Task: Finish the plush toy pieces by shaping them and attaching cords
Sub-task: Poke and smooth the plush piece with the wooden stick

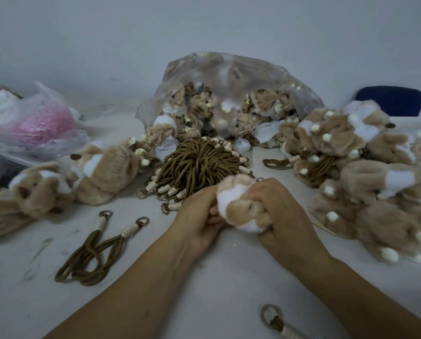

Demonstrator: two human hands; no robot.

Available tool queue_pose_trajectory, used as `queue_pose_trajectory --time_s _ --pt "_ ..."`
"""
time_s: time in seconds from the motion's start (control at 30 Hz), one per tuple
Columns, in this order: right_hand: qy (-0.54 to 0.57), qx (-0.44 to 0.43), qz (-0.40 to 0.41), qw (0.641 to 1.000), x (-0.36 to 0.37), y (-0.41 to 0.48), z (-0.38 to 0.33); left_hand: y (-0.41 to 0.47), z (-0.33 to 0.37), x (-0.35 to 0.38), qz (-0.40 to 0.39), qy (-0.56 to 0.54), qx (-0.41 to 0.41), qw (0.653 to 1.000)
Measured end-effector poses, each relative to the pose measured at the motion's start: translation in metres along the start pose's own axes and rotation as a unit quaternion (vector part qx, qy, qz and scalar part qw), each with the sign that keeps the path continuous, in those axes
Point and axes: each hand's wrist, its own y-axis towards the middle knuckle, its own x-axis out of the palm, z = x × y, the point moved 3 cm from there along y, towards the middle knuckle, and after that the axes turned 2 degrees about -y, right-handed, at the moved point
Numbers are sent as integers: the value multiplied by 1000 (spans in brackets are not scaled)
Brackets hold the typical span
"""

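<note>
A small tan and white plush piece (238,204) is held over the white table between both hands. My left hand (199,216) pinches its left side with curled fingers. My right hand (277,209) grips its right side, fingers wrapped into the fur. Just behind the hands lies a big bundle of brown cords (199,165) with cream wrapped ends and metal rings. Two loose brown cords (99,248) lie at the front left. Another cord end with a ring (275,321) lies at the bottom edge.
A clear plastic bag (229,77) full of plush pieces stands at the back centre. Plush piles lie at the right (366,182) and left (82,177). Plastic bags with pink material (40,123) sit far left. A blue chair back (390,100) shows far right.
</note>
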Motion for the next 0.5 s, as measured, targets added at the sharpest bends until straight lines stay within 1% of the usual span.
queue_pose_trajectory --time_s 0.07,0.1,0.17,0.23,0.27,0.3,0.33,0.37,0.4,0.43,0.47,0.5 --pt "-5 95 4 995 -3 -5 19 3 2 -1 -33 -122 -20 992" --pt "6 154 7 988 -4 -9 28 3 2 -2 -50 -161 -31 985" --pt "43 245 14 969 -2 -16 42 2 2 -4 -72 -176 -41 981" --pt "61 278 35 958 0 -17 45 3 1 -4 -60 -129 -23 990" --pt "75 279 49 956 1 -16 44 3 1 -5 -29 -70 5 997" --pt "91 278 62 954 2 -14 43 3 2 -7 16 27 52 998" --pt "105 276 76 952 1 -13 42 2 4 -9 66 148 116 980" --pt "110 277 87 951 0 -12 42 -1 6 -10 108 262 197 939" --pt "106 278 93 950 -1 -11 42 -6 9 -7 118 350 285 884" --pt "93 274 94 953 -1 -10 43 -12 11 -1 100 410 362 831" --pt "72 263 93 958 -2 -9 42 -16 11 5 71 454 422 782" --pt "52 245 90 964 -2 -9 41 -18 10 10 36 492 457 741"
